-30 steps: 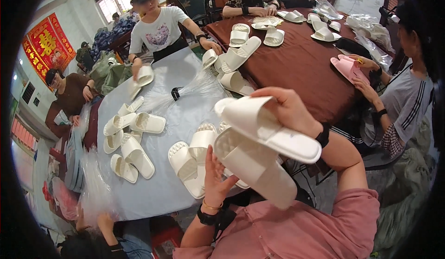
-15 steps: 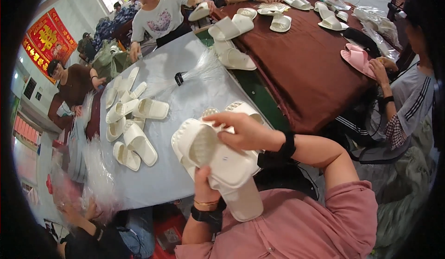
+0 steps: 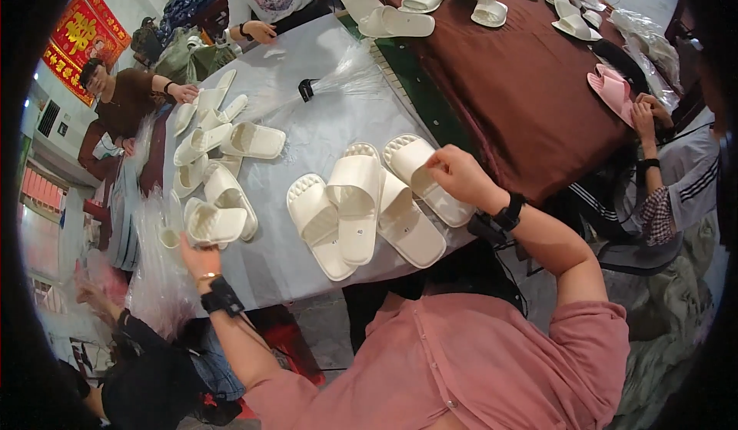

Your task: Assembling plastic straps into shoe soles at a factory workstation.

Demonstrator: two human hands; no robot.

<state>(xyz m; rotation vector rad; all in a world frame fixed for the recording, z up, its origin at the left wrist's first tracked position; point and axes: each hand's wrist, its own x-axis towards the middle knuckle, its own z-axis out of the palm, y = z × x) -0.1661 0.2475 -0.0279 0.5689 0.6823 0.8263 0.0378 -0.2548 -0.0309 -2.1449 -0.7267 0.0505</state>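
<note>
Clear plastic bags [image 3: 157, 284] spilled along the left side of a grey-covered bench [image 3: 269, 276], beside a worker in a pink shirt. The worker's left grip [image 3: 201, 261] was at the near edge of a white slipper [image 3: 215, 222] atop a loose cluster of slippers [image 3: 254, 139]; how firmly the fingers closed on it could not be told. At centre, a row of four white slippers [image 3: 357, 230] lay straps up, toes pointing away, some overlapping. At its right end, the right grip [image 3: 465, 180], fingers half curled, was at the strap of the rightmost slipper [image 3: 453, 203]; whether it had hold could not be told. Careful work seemed to call for a light pinch at the strap's edge, without crushing it, and a gentle lift on the left so neighbours did not slide. Farther right stood a brown-covered bench [image 3: 515, 115].
</note>
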